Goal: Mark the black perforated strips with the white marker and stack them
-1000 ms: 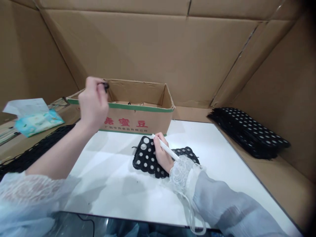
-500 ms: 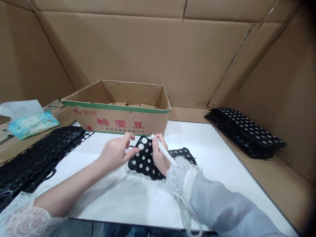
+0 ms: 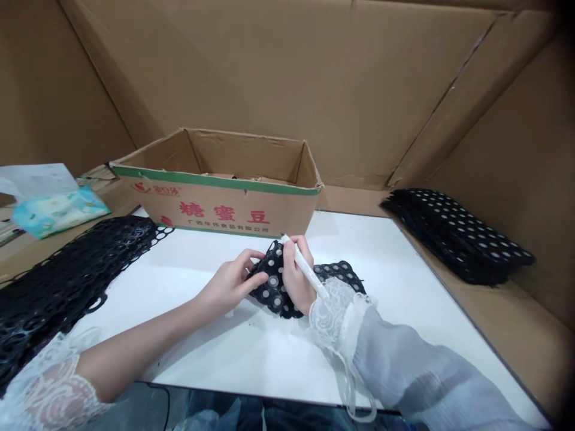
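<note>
A black rubbery piece with rows of round pale dots or holes (image 3: 273,280) is raised at an angle above the white tabletop. My left hand (image 3: 231,280) pinches its left edge, thumb on the dotted face and fingers behind. In my right hand (image 3: 297,281) is a slim white pen-like tool (image 3: 309,270), its dark thin tip at the piece's top edge. The right fingers also rest against the piece and cover part of it. Just right of that hand, another black dotted section (image 3: 344,274) lies on the table; whether it joins the held piece is hidden.
An open cardboard box (image 3: 224,203) stands behind my hands. To the left lie black ring-patterned sheets (image 3: 85,263) and a tissue pack (image 3: 58,209). A stack of black dotted pieces (image 3: 458,233) sits at the right. Cardboard walls (image 3: 278,72) enclose the white tabletop (image 3: 278,359).
My left hand has closed onto the piece's left edge, and the piece has tilted. The white tool's tip stays near the top edge. The camera view has shifted slightly.
</note>
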Demonstrator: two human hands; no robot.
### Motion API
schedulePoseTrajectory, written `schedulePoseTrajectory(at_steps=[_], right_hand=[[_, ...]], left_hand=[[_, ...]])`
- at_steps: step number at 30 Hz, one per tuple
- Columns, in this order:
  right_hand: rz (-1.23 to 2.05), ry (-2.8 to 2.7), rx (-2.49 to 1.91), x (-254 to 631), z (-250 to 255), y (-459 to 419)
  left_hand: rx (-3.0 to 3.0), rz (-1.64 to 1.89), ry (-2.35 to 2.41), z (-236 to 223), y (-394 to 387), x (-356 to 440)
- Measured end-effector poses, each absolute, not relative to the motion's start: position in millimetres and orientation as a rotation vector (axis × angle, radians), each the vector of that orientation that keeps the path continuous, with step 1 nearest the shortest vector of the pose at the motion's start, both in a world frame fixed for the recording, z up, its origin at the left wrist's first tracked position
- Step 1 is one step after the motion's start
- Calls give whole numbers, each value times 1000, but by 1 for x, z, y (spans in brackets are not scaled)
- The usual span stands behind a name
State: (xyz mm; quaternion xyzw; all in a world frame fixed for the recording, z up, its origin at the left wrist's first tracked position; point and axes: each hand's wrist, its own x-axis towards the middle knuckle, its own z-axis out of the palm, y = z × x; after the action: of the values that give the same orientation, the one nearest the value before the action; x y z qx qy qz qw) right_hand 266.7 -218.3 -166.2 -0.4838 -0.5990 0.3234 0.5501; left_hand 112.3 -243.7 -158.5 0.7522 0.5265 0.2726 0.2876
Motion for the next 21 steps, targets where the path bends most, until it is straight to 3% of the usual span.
schedulePoseTrajectory(at_steps=[7, 16, 21], right_hand=[[751, -1469, -1103, 266, -166, -216], [747, -1487, -1089, 264, -168, -212], [761, -1491, -1077, 263, -168, -211]], left_hand=[[1959, 878, 1387, -166, -236, 110], [2167, 760, 1546, -166, -231, 104], [2523, 514, 1628, -172, -230, 98]])
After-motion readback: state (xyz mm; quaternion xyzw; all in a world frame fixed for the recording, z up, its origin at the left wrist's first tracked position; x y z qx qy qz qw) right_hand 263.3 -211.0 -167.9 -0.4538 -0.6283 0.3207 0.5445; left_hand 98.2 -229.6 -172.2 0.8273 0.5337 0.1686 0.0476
